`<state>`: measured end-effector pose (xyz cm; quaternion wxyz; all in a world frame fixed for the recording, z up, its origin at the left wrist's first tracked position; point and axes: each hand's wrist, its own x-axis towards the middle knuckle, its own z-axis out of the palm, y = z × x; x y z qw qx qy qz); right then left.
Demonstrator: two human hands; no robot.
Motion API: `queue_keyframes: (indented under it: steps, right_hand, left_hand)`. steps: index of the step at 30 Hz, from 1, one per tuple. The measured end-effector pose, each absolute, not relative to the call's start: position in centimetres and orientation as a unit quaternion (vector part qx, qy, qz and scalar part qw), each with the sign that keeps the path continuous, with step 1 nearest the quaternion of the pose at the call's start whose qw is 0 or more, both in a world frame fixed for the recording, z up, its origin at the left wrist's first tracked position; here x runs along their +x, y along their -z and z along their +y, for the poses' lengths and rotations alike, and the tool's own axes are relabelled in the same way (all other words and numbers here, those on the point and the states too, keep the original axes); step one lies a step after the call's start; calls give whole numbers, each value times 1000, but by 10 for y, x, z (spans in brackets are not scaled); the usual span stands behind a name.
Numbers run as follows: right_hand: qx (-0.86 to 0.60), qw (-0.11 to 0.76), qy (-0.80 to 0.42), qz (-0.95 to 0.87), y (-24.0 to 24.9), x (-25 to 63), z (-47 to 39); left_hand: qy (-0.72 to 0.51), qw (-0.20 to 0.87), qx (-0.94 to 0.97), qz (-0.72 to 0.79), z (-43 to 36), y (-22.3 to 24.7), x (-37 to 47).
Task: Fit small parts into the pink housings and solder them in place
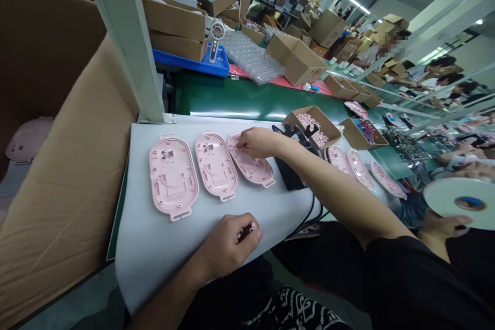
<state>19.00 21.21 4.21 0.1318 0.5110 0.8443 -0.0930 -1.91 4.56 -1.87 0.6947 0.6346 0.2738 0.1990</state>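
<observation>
My left hand (pixel 232 245) is curled closed above the front of the white table, with small pink plastic pieces (pixel 253 227) showing between thumb and forefinger. My right hand (pixel 257 142) reaches across to the third pink plastic shell (pixel 255 167), its fingertips pinched together at the shell's upper left part. Whatever those fingertips hold is hidden. Left of it lie a second pink shell (pixel 216 165) and a first pink shell (pixel 174 178), both with the hollow side up, showing posts, ribs and small square openings.
A carton of small pink pieces (pixel 315 126) stands behind a black fixture (pixel 290 170) with cables. More pink shells (pixel 359 167) lie to the right. A large carton (pixel 65 139) flanks the table's left. A co-worker's hand (pixel 444 229) holds a white roll (pixel 464 201). Beyond runs a green conveyor (pixel 224 95).
</observation>
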Motion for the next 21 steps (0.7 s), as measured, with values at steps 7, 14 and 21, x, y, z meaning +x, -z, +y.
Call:
queue_keyframes:
  steps: [7, 14, 21]
  right_hand:
    - [517, 6, 70, 853, -44, 205, 228]
    - [536, 52, 210, 816, -39, 210, 233]
    - [559, 113, 208, 795, -51, 217, 206]
  left_hand:
    - [-204, 685, 644, 272, 47, 20, -17]
    - [-198, 739, 568, 302, 53, 4, -7]
    - [-119, 401, 816, 399, 87, -23, 18]
